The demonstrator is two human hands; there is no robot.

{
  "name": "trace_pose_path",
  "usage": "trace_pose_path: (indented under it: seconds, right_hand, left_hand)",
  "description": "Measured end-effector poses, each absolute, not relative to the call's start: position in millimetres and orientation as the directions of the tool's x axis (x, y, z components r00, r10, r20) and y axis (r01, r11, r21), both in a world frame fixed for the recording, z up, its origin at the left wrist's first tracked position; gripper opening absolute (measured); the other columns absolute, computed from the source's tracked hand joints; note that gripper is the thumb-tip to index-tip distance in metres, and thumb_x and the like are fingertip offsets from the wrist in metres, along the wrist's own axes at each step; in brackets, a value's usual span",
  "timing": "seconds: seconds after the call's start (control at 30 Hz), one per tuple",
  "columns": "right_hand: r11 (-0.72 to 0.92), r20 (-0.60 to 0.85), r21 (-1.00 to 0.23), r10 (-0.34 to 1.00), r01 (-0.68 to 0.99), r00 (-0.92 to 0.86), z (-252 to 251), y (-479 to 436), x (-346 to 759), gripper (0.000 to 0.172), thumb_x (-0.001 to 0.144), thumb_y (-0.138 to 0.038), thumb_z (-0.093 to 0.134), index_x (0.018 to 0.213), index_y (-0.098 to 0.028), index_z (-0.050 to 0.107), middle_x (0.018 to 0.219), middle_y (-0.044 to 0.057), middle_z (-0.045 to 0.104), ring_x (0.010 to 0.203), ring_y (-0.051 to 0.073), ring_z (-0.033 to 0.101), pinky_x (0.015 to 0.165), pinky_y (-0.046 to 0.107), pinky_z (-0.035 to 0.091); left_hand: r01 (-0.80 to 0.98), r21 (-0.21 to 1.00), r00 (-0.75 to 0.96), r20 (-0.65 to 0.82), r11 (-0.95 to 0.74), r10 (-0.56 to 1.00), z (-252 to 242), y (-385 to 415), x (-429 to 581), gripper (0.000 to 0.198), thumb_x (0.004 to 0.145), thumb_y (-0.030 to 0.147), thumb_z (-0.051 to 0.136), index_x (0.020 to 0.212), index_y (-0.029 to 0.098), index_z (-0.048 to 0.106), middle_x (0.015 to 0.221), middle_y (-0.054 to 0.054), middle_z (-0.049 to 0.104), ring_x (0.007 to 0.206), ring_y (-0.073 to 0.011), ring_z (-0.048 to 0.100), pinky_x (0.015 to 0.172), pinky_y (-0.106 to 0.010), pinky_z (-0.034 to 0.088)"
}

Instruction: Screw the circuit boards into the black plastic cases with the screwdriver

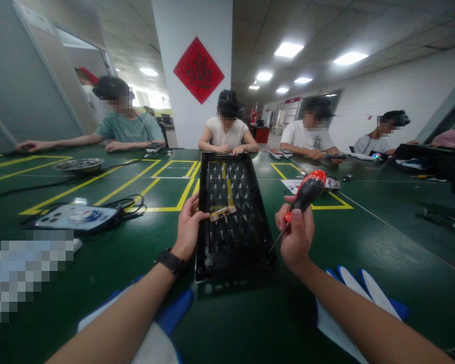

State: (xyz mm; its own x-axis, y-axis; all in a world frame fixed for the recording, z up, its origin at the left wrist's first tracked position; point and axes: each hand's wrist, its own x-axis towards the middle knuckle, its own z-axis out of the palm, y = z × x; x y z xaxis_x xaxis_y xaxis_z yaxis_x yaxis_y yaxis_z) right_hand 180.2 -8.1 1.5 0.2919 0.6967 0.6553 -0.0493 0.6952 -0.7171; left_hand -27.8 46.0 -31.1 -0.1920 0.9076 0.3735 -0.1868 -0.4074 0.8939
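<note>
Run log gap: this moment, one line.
left hand: holds black frame | right hand: holds screwdriver | tip: at frame's lower right corner

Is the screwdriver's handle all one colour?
No, the screwdriver's handle shows bright red parts alongside dark ones.

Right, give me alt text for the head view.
A person's right hand holds a red-and-black screwdriver, its tip at the near right corner of a black frame, while the left hand grips the frame's left side, thumb by a small gold-coloured strip. Gloves lie on the green table; people sit across it.
</note>
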Motion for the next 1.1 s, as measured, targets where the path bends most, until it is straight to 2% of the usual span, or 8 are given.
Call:
trace_pose_path:
  seconds: [0.23,0.43,0.57,0.73,0.83,0.93,1.03,1.1]
  right_hand:
    - [0.704,0.65,-0.706,0.686,-0.074,0.327,3.8,-7.2,180.5,0.021,0.089,-0.036,0.036,0.102,-0.023,0.045,0.059,-0.004,0.034,0.047,0.009,0.031,0.045,0.024,0.025]
    - [0.64,0.606,-0.763,0.757,-0.09,0.246,1.5,-10.3,177.4,0.021,0.087,-0.035,0.039,0.103,-0.022,0.044,0.059,-0.004,0.044,0.043,0.007,0.034,0.036,0.021,0.019]
    - [0.615,0.592,-0.782,0.783,-0.098,0.191,0.5,-12.0,176.6,0.018,0.086,-0.032,0.04,0.101,-0.022,0.044,0.061,-0.004,0.05,0.041,0.006,0.036,0.034,0.019,0.023]
    - [0.631,0.6,-0.762,0.773,-0.147,0.208,0.1,-9.3,177.3,0.015,0.087,-0.028,0.039,0.098,-0.021,0.044,0.066,-0.003,0.056,0.042,0.007,0.044,0.037,0.02,0.032]
    - [0.621,0.586,-0.761,0.782,-0.187,0.212,1.7,-7.0,177.6,0.013,0.086,-0.026,0.041,0.098,-0.021,0.043,0.075,-0.001,0.062,0.048,0.009,0.052,0.045,0.023,0.042]
    - [0.604,0.578,-0.774,0.796,-0.191,0.18,5.0,-6.1,177.3,0.012,0.085,-0.024,0.045,0.096,-0.019,0.047,0.088,0.003,0.065,0.06,0.011,0.06,0.063,0.03,0.05]
    - [0.59,0.585,-0.792,0.807,-0.161,0.08,8.5,-6.8,176.6,0.012,0.083,-0.023,0.049,0.094,-0.018,0.051,0.102,0.006,0.063,0.078,0.015,0.063,0.083,0.037,0.047]
    - [0.582,0.588,-0.801,0.809,-0.144,-0.006,9.5,-7.6,176.1,0.015,0.083,-0.023,0.05,0.098,-0.02,0.052,0.108,0.006,0.061,0.087,0.016,0.063,0.09,0.039,0.044]
  left_hand:
    - [-0.196,0.898,-0.203,0.355,-0.393,0.913,-31.2,47.9,-26.3,0.054,0.069,0.018,0.059,0.122,0.021,0.049,0.118,-0.006,0.058,0.109,-0.0207,0.053,0.099,-0.038,0.037]
    - [-0.152,0.908,-0.243,0.348,-0.39,0.905,-28.5,48.2,-23.3,0.049,0.071,0.022,0.061,0.119,0.018,0.052,0.113,-0.005,0.06,0.107,-0.0199,0.054,0.097,-0.035,0.04]
    - [-0.178,0.908,-0.245,0.331,-0.378,0.911,-26.8,47.3,-23.2,0.049,0.072,0.025,0.062,0.119,0.018,0.052,0.113,-0.005,0.06,0.107,-0.0198,0.054,0.097,-0.035,0.041]
    - [-0.23,0.901,-0.231,0.316,-0.368,0.92,-30.0,49.5,-24.5,0.049,0.075,0.03,0.062,0.121,0.02,0.05,0.117,-0.006,0.059,0.109,-0.0193,0.054,0.098,-0.035,0.039]
    - [-0.262,0.896,-0.217,0.307,-0.359,0.927,-32.9,50.7,-24.7,0.048,0.076,0.032,0.061,0.121,0.021,0.05,0.121,-0.007,0.057,0.111,-0.0191,0.053,0.099,-0.035,0.038]
    - [-0.282,0.893,-0.202,0.301,-0.35,0.932,-33.8,50.4,-24.2,0.047,0.077,0.033,0.059,0.121,0.021,0.049,0.127,-0.007,0.053,0.115,-0.0192,0.05,0.1,-0.035,0.038]
    - [-0.292,0.892,-0.198,0.295,-0.344,0.935,-32.5,49.0,-23.3,0.045,0.078,0.034,0.058,0.121,0.022,0.05,0.13,-0.006,0.049,0.119,-0.0196,0.046,0.1,-0.034,0.037]
    - [-0.298,0.891,-0.195,0.294,-0.342,0.936,-30.8,47.9,-22.5,0.045,0.078,0.034,0.057,0.121,0.022,0.05,0.13,-0.006,0.05,0.12,-0.0201,0.046,0.101,-0.035,0.037]
